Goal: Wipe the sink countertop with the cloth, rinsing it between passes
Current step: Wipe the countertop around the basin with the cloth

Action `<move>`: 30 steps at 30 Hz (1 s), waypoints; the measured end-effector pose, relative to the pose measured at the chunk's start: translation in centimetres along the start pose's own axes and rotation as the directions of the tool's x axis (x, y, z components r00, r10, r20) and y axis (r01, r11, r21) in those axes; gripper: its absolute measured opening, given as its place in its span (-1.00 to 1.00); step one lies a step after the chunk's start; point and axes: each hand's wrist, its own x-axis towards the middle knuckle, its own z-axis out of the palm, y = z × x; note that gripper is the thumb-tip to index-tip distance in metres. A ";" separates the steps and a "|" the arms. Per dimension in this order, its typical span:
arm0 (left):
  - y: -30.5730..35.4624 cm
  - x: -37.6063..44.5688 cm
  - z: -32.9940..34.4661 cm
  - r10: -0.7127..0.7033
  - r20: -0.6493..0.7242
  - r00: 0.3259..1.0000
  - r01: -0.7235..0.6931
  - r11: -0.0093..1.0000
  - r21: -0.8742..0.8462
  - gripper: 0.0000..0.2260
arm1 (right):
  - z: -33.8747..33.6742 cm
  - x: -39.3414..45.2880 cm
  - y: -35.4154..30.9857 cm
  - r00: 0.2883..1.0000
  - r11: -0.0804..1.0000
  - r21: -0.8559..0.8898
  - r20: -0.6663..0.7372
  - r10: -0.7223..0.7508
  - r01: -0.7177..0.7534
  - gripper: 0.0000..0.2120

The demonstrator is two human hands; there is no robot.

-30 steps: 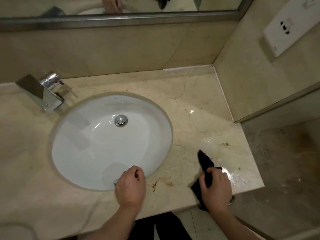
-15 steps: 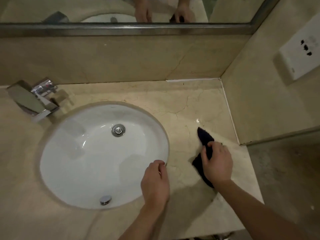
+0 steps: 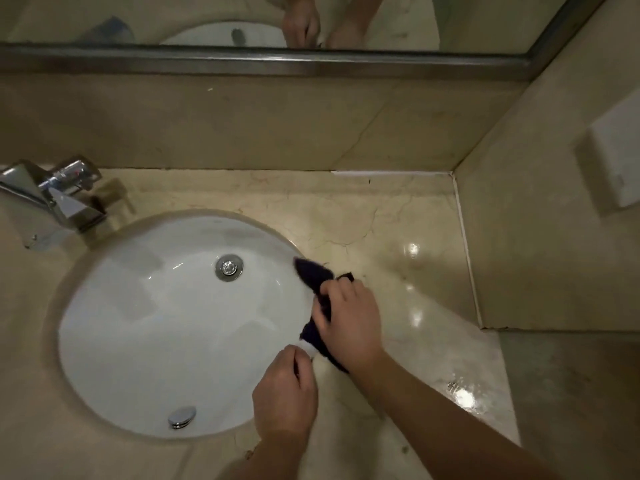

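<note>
Right hand (image 3: pixel 349 323) grips the cloth (image 3: pixel 313 271) at the sink (image 3: pixel 138 341) rim, left hand (image 3: pixel 285 393) curled, seemingly empty; rinse next, I'd guess

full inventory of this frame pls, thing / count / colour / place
cloth: 1, dark, at the basin's right rim, under the right hand
countertop: 1, beige marble, wet and glossy right of the basin
basin: 1, white, oval, set into the countertop
drain: 1, chrome, basin bottom
overflow cap: 1, chrome, basin's near wall
faucet: 1, chrome, far left
mirror: 1, metal-framed, above the backsplash
wall plate: 1, white, right wall
left hand: 1, fingers curled, at the basin's near-right rim
right hand: 1, holds the cloth
</note>
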 end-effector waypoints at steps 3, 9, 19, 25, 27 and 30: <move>0.0 -0.1 -0.1 -0.021 -0.004 1.000 0.021 1.000 -0.020 -0.72 | -1.3 0.3 3.5 0.998 0.998 -0.006 0.021 -0.058 0.058 -0.82; -0.2 0.2 0.2 -0.042 -0.001 0.999 0.042 0.999 -0.006 -0.71 | -3.5 -1.3 10.7 0.885 0.893 -0.079 -0.196 0.423 -0.444 -0.75; -1.0 0.6 0.6 0.005 -0.011 1.000 -0.005 1.000 -0.018 -0.76 | -2.1 13.0 11.9 0.864 0.884 -0.085 -0.275 0.422 -0.459 -0.77; -1.2 0.7 0.9 0.044 -0.026 0.999 -0.045 0.999 -0.026 -0.76 | 2.7 16.7 2.4 0.959 0.963 -0.112 -0.172 0.225 -0.246 -0.75; -1.2 0.7 0.9 0.043 -0.040 0.998 -0.043 0.999 -0.023 -0.75 | 4.1 15.2 -1.7 0.998 0.996 -0.082 -0.060 0.037 -0.042 -0.78; -1.1 0.6 0.9 0.045 -0.057 0.997 -0.047 0.999 -0.024 -0.73 | 3.6 13.3 -2.3 0.981 0.981 -0.003 0.008 -0.194 0.194 -0.81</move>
